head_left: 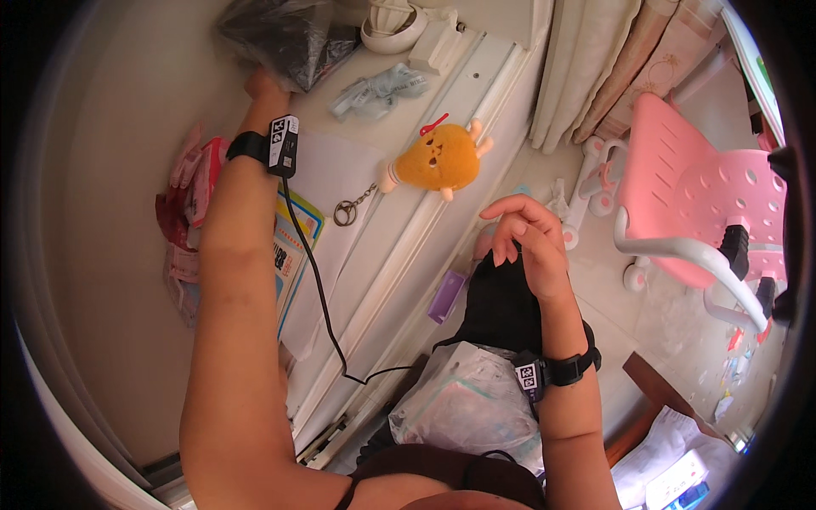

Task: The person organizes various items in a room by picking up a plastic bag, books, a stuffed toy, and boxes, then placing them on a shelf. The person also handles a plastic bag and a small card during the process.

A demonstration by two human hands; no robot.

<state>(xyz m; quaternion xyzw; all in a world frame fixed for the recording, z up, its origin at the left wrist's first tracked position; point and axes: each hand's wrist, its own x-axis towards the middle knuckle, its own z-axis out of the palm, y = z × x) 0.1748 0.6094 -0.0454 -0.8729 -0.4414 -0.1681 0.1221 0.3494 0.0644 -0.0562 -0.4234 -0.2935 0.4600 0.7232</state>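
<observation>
Left hand [262, 87] is stretched far forward over the white sill, fingers pressed into the dark plastic bag [285, 34] at the far end; whether they have closed on it, I cannot tell, the bag's folds cover the fingertips. The bag sits in the far corner, straight ahead of that hand and touching it, crumpled with no clear long axis. Right hand [525, 240] hangs back, well apart from the bag, empty, fingers loosely curled and drooping above a black bundle [501, 302] near the lap. So the left is plainly the nearer hand. Between the two hands lies an orange plush keyring toy [438, 159], its long axis running across the sill, chain trailing left. A clear wrapped packet [378, 87] rests just beside the bag. A pink chair [705, 204] stands off right.
</observation>
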